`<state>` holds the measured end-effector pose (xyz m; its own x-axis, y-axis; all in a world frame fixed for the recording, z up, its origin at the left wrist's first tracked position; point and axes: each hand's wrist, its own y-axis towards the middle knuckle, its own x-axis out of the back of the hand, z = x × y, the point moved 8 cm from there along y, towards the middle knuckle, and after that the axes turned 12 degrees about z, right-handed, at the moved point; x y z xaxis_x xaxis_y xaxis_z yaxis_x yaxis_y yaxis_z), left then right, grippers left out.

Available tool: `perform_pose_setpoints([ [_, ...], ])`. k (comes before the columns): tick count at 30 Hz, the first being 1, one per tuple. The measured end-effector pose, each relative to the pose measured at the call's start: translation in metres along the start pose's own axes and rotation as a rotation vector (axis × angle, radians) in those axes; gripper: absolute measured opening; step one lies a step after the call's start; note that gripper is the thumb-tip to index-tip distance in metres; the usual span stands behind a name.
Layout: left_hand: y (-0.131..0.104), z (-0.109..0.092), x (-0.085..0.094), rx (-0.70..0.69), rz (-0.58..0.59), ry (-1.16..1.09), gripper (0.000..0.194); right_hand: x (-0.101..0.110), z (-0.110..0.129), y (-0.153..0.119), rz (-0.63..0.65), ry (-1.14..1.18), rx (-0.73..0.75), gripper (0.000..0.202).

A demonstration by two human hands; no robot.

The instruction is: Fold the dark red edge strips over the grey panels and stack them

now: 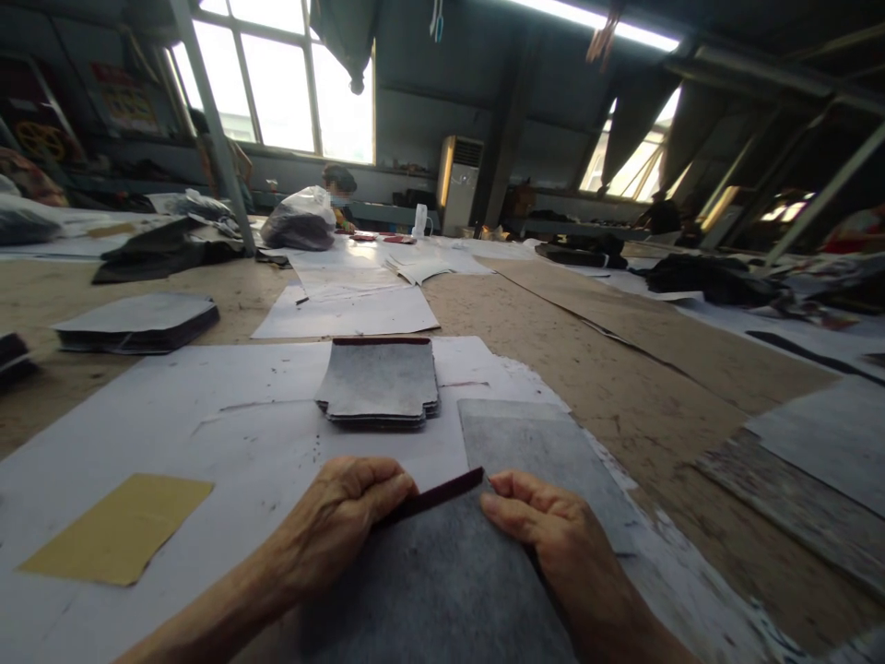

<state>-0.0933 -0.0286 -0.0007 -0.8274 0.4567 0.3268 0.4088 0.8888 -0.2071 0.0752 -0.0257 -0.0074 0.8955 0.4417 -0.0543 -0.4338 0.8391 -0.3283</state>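
Between my hands is a grey sheet of material [442, 586] with a dark maroon strip folded along its far edge. My left hand [346, 516] is closed, thumb and fingers pinching the left end of that edge. At the right end, my right hand [546, 516] pinches the corner, just past the tip of the dark strip. Beyond my hands sits a stack of cut grey pieces [380, 378] with notched near corners; its top piece has a dark far edge. Partly behind my right hand lies another flat grey sheet [532, 443].
White paper [228, 443] covers the near table, with a tan card [117, 527] at left. Another grey stack [138, 318] stands farther left. Brown sheeting [622, 314] stretches to the right. A metal post [221, 129] rises at back left. A person [338, 194] is across the table.
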Motion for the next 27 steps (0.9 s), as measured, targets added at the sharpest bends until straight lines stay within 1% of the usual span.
perform_pose_setpoints([
  [3, -0.001, 0.000, -0.001, 0.032, 0.038, -0.049, 0.033, 0.000, 0.002, -0.002, -0.015, 0.019, 0.002, 0.024],
  [6, -0.002, -0.005, 0.000, 0.044, 0.034, -0.021, 0.028, 0.000, 0.003, -0.004, -0.029, 0.022, 0.006, 0.023],
  [9, -0.003, -0.009, 0.001, 0.014, -0.025, 0.101, 0.023, 0.001, 0.001, -0.004, -0.030, 0.037, 0.015, 0.023],
  [10, -0.004, -0.010, 0.002, -0.013, -0.062, 0.151, 0.021, 0.001, 0.000, -0.003, -0.026, 0.042, 0.018, 0.023],
  [12, -0.006, -0.017, 0.006, -0.131, -0.174, 0.262, 0.016, 0.001, -0.002, -0.001, -0.018, 0.046, 0.020, 0.024],
  [14, -0.014, -0.031, 0.006, -0.342, -0.292, 0.385, 0.015, 0.000, -0.003, 0.000, -0.007, 0.046, 0.017, 0.024],
  [16, -0.026, -0.045, -0.001, -0.569, -0.376, 0.519, 0.021, -0.002, -0.002, 0.000, -0.003, 0.040, 0.020, 0.025],
  [18, -0.034, -0.054, -0.011, -0.708, -0.404, 0.641, 0.026, -0.006, -0.001, 0.000, 0.004, 0.029, 0.031, 0.025],
  [20, -0.039, -0.059, -0.019, -0.768, -0.409, 0.719, 0.030, -0.011, 0.002, -0.002, 0.016, 0.006, 0.041, 0.026],
  [22, -0.041, -0.062, -0.023, -0.801, -0.416, 0.753, 0.032, -0.017, 0.006, -0.003, 0.026, -0.047, 0.064, 0.025],
  [27, -0.043, -0.063, -0.022, -0.798, -0.467, 0.742, 0.027, -0.029, 0.021, -0.004, 0.051, -0.233, 0.183, 0.020],
])
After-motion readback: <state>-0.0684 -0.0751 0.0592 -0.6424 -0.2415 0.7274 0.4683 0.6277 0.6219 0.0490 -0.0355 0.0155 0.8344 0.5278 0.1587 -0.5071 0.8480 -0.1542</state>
